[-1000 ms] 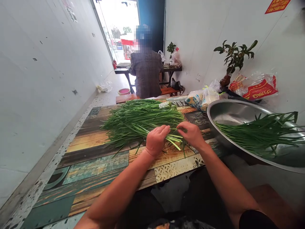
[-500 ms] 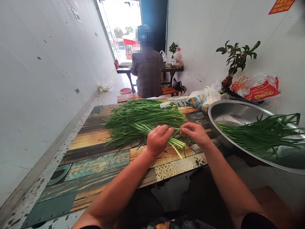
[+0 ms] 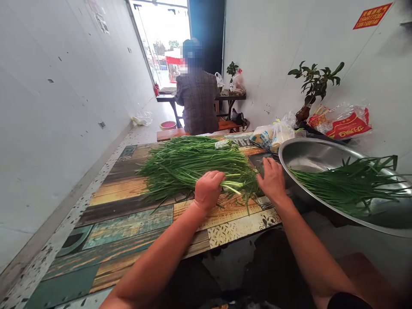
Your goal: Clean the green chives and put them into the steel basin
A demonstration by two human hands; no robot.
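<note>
My left hand (image 3: 209, 189) is closed around a small bunch of garlic chives (image 3: 232, 184), whose pale stem ends stick out to the right of the fist. Beneath and behind it, a large heap of chives (image 3: 186, 161) spreads over the patterned table. To the right, my right hand (image 3: 272, 180) is over a dark patch with thin trimmings, its thumb apart from its fingers and nothing visible in it. Loose green scraps (image 3: 249, 189) lie between the two hands. A pale wrapped band (image 3: 222, 144) sits on the heap's far side.
A wide steel basin (image 3: 286, 167) at the right holds more chives (image 3: 347, 182). Behind it are a plastic bag (image 3: 270, 135), a potted plant (image 3: 313, 83) and red packaging (image 3: 349, 126). A person (image 3: 198, 101) sits ahead, back turned, at another table. The plank-patterned tabletop (image 3: 128, 223) extends left.
My right hand has moved from the stem ends to the right and come away from the bunch, its pinch loosened. The left hand still grips the chives, shifted slightly left.
</note>
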